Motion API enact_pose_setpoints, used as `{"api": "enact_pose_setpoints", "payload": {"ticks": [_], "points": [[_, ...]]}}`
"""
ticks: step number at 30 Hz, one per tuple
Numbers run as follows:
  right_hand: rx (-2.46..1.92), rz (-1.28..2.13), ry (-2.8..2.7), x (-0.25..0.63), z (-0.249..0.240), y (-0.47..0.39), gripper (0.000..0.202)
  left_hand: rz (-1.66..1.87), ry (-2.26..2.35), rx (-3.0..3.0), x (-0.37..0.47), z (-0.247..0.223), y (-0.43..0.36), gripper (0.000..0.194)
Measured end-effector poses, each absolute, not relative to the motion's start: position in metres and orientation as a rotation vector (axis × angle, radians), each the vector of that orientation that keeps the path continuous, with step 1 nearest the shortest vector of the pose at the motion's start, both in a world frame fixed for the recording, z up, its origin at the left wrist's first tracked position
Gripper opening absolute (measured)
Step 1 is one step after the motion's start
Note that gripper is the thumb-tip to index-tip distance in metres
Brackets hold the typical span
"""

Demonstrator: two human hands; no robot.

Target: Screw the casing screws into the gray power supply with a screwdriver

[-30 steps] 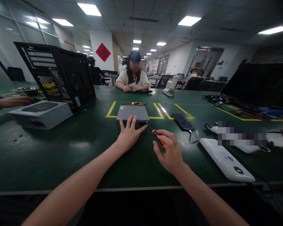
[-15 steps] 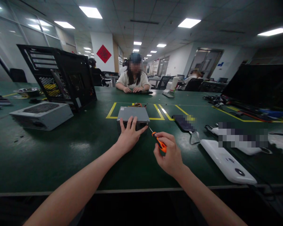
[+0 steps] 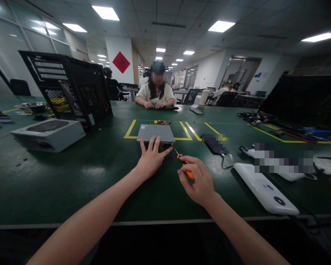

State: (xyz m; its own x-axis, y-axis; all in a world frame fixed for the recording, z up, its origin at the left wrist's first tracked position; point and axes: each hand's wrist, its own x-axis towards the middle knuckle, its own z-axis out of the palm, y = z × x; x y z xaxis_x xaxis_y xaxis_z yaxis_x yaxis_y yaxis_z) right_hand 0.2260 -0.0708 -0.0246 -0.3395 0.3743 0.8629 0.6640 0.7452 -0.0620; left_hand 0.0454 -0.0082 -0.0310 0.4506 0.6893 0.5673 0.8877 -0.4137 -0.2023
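A grey metal box (image 3: pixel 156 133) with coloured cables behind it sits on the green table (image 3: pixel 99 195). My left hand (image 3: pixel 151 158) lies against its near side and top edge, fingers spread, the index finger reaching toward the right front corner. My right hand (image 3: pixel 197 178) is closed around an orange and black screwdriver (image 3: pixel 189 173). The thin shaft points up and left, and its tip is at the box's right front corner, beside my left fingertip. Whether the tip touches a screw cannot be made out.
An open black computer case (image 3: pixel 79 92) and a second grey box (image 3: pixel 49 136) stand at left, near a metal bowl (image 3: pixel 34 107). At right lie a dark phone (image 3: pixel 213 143) and a white device (image 3: pixel 264 189). A person (image 3: pixel 156 88) sits opposite.
My right fingers have shifted on the screwdriver handle: the index finger is more extended and covers more of it. My left hand and the box have stayed in place.
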Motion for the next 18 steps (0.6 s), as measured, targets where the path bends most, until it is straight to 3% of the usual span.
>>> {"api": "enact_pose_setpoints", "payload": {"ticks": [5, 18], "points": [[-0.774, -0.308, -1.863, 0.2258, -0.0248, -0.0704, 0.028, -0.549, -1.315, -2.237, 0.045, -0.0309, -0.0079, 0.053], [-0.686, -0.498, -1.947, 0.2253, -0.0232, -0.0733, 0.021, -0.541, -1.338, -2.24, 0.046, -0.0299, -0.009, 0.047]]}}
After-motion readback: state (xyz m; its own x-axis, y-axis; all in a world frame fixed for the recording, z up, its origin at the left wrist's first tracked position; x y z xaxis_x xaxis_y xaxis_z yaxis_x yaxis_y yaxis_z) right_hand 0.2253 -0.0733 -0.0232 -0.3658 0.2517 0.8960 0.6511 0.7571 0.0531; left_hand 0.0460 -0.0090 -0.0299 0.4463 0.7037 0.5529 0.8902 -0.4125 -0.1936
